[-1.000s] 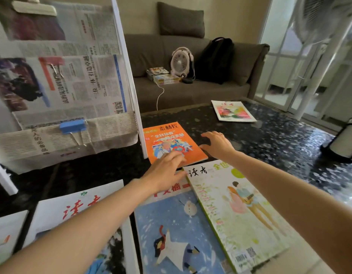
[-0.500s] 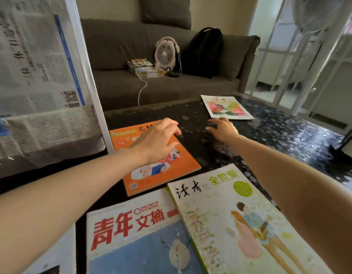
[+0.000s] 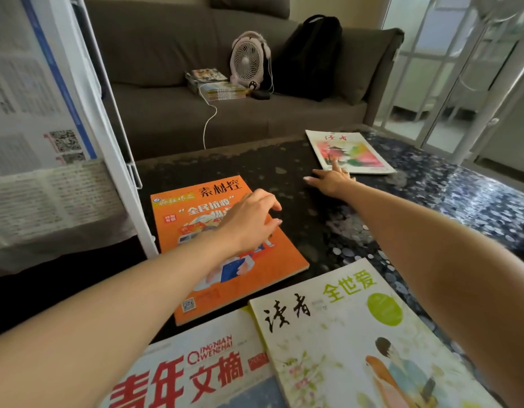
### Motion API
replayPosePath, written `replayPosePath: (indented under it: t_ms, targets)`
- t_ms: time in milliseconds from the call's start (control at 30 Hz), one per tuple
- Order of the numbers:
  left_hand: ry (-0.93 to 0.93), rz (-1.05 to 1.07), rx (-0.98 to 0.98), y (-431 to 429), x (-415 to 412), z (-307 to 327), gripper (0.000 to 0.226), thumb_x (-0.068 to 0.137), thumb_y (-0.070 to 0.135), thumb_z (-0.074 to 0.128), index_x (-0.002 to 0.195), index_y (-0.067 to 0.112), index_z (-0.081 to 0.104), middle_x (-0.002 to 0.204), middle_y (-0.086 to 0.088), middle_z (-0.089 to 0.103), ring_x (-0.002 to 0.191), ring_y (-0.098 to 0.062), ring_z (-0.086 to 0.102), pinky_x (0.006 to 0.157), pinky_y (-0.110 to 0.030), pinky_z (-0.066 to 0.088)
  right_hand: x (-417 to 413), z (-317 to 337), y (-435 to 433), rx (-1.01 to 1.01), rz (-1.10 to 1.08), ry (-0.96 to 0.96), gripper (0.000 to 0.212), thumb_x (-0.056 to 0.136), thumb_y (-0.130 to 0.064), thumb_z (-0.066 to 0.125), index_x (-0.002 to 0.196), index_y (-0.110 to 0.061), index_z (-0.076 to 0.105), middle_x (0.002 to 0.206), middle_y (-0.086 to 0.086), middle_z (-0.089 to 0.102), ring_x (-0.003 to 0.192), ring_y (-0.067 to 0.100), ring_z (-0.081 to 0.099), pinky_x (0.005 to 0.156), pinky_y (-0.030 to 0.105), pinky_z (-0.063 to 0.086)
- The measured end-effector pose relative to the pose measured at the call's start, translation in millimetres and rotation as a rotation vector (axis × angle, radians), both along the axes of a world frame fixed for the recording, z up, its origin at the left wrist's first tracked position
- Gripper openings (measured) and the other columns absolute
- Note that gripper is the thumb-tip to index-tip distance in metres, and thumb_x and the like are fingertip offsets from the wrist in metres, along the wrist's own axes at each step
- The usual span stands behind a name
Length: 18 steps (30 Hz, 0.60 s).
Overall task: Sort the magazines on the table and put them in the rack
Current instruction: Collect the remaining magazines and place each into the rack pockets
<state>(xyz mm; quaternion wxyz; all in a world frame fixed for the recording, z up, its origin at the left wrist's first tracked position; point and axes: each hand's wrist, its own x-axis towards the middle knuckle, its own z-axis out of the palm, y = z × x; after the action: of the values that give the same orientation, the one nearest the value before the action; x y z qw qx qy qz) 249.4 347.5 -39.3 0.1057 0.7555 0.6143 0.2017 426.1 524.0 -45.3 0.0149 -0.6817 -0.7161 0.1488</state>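
Since a moment ago, the right hand has reached farther across the bench, its fingers now spread apart and touching the near edge of the far magazine with the pink-and-yellow cover, gripping nothing. Behind the bench runs a grey sofa, and at the left stands the white rack hung with newspapers. Nearest lie two big magazines, one with red lettering and, overlapping its right side, a pale green one. Beyond them lies the orange magazine, with the left hand over it, fingers loosely curled and apart, holding nothing. On the sofa are a black backpack, a small white fan and a stack of books.
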Motion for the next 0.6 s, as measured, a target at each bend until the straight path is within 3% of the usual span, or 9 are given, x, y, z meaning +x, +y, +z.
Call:
replayPosePath:
  t_ms: [100,233,400,500,600]
  targets:
    - [-0.016,-0.003,0.021,5.5,-2.0,-4.6,0.029,0.095,0.024,0.051,0.123,0.018,0.055,0.143,0.001,0.042,0.133,-0.016,0.041,0.098,-0.025,0.039,-1.2,-1.2,12.3,-0.028,-0.050,0.007,0.063,0.092,-0.065,0.028,0.147,-0.034,0.028,0.161,0.007,-0.004,0.147,0.036,0.003,0.116,0.059,0.001]
    - [-0.038,0.009,0.073,6.7,-4.1,-7.3,0.025,0.095,0.021,0.050,0.119,0.017,0.058,0.142,0.001,0.044,0.132,-0.014,0.041,0.091,-0.020,0.034,-2.4,-2.3,18.6,-0.002,-0.045,-0.075,0.058,0.095,-0.058,0.024,0.137,-0.023,0.041,0.155,0.008,0.023,0.144,0.033,0.020,0.112,0.065,0.000]
    - [-0.024,-0.006,0.086,-3.1,-3.6,-7.0,0.025,0.096,0.020,0.049,0.119,0.017,0.058,0.142,0.002,0.043,0.134,-0.014,0.038,0.098,-0.025,0.038,-2.2,2.6,9.4,-0.029,-0.054,-0.185,0.068,0.095,-0.059,0.026,0.147,-0.016,0.027,0.158,0.002,0.017,0.145,0.030,0.018,0.112,0.066,-0.005]
    - [-0.005,-0.014,0.095,-11.2,-4.3,-6.8,0.025,0.096,0.020,0.049,0.119,0.017,0.058,0.141,0.002,0.043,0.134,-0.013,0.038,0.100,-0.027,0.039,-1.3,5.8,-0.1,-0.056,-0.088,-0.213,0.072,0.092,-0.063,0.028,0.146,-0.015,0.028,0.155,0.008,0.027,0.143,0.033,0.023,0.113,0.063,-0.005]
    - [0.005,-0.026,0.090,-18.7,-2.6,-4.6,0.025,0.095,0.020,0.050,0.119,0.017,0.058,0.142,0.001,0.042,0.134,-0.014,0.038,0.101,-0.030,0.040,0.1,5.6,-12.0,-0.098,-0.038,-0.250,0.078,0.089,-0.067,0.032,0.145,-0.014,0.033,0.153,0.011,0.031,0.141,0.035,0.026,0.115,0.059,0.010]
